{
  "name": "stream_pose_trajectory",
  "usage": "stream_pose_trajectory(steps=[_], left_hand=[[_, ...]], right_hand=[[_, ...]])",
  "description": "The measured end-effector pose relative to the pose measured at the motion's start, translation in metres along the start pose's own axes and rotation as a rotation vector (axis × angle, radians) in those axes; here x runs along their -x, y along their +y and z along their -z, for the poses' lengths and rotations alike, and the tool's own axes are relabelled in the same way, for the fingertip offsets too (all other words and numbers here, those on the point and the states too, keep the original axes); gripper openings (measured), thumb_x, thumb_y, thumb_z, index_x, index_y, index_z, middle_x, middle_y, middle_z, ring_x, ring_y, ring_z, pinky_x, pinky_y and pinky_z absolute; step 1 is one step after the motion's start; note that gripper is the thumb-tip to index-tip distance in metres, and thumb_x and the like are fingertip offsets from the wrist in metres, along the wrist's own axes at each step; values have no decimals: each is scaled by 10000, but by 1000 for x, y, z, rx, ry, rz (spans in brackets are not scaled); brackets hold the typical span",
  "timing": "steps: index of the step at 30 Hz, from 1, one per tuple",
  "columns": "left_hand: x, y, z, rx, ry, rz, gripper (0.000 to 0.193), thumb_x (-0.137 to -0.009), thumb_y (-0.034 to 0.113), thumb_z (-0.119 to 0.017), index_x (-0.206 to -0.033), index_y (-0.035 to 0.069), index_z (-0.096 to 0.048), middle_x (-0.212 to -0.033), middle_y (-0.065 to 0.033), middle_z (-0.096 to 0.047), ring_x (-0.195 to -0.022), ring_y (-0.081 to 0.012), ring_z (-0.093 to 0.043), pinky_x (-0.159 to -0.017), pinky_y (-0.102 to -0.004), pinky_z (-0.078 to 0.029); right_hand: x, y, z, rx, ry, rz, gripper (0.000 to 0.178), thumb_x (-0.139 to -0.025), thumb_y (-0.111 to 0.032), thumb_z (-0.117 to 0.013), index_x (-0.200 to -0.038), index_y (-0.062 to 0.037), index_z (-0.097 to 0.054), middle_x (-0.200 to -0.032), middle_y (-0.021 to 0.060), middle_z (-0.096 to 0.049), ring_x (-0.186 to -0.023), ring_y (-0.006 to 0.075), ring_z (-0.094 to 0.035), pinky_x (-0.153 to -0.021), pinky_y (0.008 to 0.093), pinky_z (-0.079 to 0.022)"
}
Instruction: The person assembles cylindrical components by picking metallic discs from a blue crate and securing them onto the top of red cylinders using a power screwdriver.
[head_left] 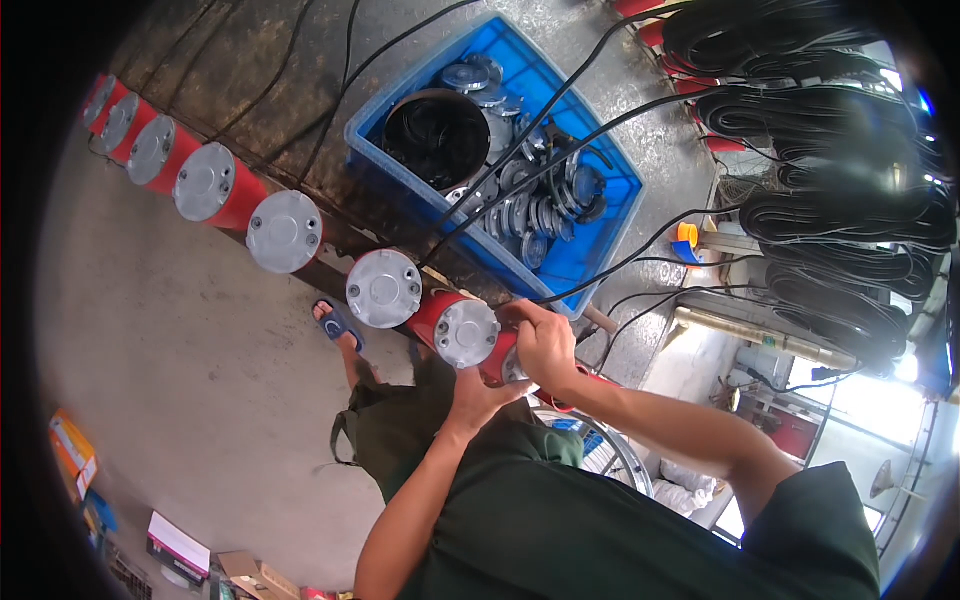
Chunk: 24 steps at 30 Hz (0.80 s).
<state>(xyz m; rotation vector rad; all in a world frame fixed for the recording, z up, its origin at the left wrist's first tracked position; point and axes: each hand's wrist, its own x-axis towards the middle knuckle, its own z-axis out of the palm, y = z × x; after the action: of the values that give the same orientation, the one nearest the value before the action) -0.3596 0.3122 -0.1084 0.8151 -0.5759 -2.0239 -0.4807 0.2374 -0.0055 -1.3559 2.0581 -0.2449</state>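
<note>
A row of red cylinders with round silver end caps runs from upper left to the middle. My left hand point(474, 405) grips a red cylinder point(492, 372) near the row's right end from below, its thumb stretched toward the right. That cylinder's silver cap is mostly hidden behind my right hand point(545, 345). The right hand's fingers are curled in at the cap's edge; what they pinch is hidden. Just left of both hands sits another capped cylinder point(467, 334), and beyond it a further silver cap point(384, 289). Black cables point(590, 290) lead away from the row toward the right.
Past the row, a blue crate point(400, 178) on the metal-topped bench point(668, 140) holds loose silver caps and a dark round container point(437, 140). Coiled black cables point(840, 215) hang at right. A wheel point(622, 450) stands below my right forearm. Boxes point(180, 545) lie on the floor.
</note>
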Motion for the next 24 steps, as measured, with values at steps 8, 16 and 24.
stream_pose_trajectory(steps=[8, 16, 24], left_hand=[[-1, 6, 2, -265, 68, -121, 991, -722, 301, -1012, -1498, -16, -484, -1409, -150, -600, -1284, -276, -612, -1134, -425, -480], [-3, 12, -10, -23, 123, -66, 984, -727, 273, -985, -1522, -25, -486, -1469, -141, -570, -1336, -253, -575, -1167, -405, -458], [2, 13, -14, -76, 193, -70, 880, -831, 154, -935, -1550, -51, -470, -1479, -164, -575, -1298, -223, -616, -1100, -385, -535]], right_hand=[[1, -8, -1, 22, 0, -69, 373, -933, -75, -465, -1125, -69, -785, -1052, 158, -819, -1021, 378, -775, -932, 431, -591], [-4, -5, 2, 74, -71, -91, 350, -951, -127, -489, -1116, -133, -798, -1044, 145, -814, -1020, 389, -764, -908, 464, -597], [-10, -10, 11, 246, -132, -6, 237, -974, -236, -560, -1043, -164, -775, -986, 190, -790, -943, 452, -753, -819, 592, -593]])
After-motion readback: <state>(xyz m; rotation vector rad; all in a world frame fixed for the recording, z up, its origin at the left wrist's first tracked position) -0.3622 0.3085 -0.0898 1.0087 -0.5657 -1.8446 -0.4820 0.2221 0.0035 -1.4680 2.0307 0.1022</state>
